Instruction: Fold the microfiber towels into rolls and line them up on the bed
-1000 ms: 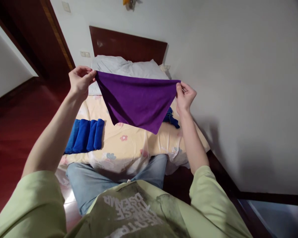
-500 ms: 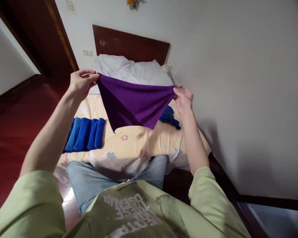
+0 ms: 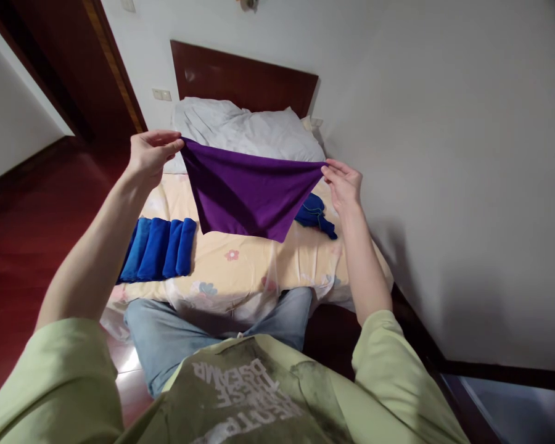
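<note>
A purple cloth (image 3: 252,191) hangs stretched in the air above the bed, its lower edge loose. My left hand (image 3: 152,154) pinches its upper left corner between thumb and fingers. The upper right corner is gripped by my right hand (image 3: 345,182) in the same way. Several rolled blue cloths (image 3: 160,246) lie side by side on the bed, below my left hand. Partly hidden behind the purple cloth, a crumpled blue cloth (image 3: 315,214) with a light edge line rests near my right wrist.
The bed (image 3: 234,274) has a pale yellow flowered sheet. White pillows (image 3: 254,132) sit against a dark wooden headboard (image 3: 245,77). A grey-white wall (image 3: 467,185) stands close on the right. Reddish floor (image 3: 28,271) and a dark door (image 3: 69,68) are to the left.
The lower edge of the purple cloth has swung and straightened, its lower left corner now higher. My right hand has shifted very slightly; both hands keep their hold.
</note>
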Tool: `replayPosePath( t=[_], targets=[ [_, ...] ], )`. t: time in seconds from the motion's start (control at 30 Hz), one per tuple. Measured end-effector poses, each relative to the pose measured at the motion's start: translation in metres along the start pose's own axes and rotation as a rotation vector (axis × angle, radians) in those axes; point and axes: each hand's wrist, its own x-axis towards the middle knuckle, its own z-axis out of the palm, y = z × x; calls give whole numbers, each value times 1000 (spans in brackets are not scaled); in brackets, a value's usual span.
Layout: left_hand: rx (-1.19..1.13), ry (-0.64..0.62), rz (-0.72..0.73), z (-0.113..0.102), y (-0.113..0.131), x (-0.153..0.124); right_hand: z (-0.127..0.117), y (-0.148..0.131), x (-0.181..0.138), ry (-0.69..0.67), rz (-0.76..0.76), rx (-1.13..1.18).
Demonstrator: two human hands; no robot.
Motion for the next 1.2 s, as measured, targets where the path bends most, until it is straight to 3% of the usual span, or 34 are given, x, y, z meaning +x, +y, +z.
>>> replayPosePath(
  t=[0.2,0.4,0.73,0.97,1.2],
  targets=[
    [96,22,55,-3,1,-8,-4,0,-7,16,14,-9],
    [15,-86,-57,-6,17,-38,-12,-13,-24,-8,51,18],
    [0,-223,-262,-47,25,-86,-60,-20,-56,-94,196,41],
    [12,-255,-377,-39,-12,-87,-56,16,-58,-116,339,40],
    [49,-255,-401,-4,-74,-34,-16,71,-15,-74,416,-34]
  ],
)
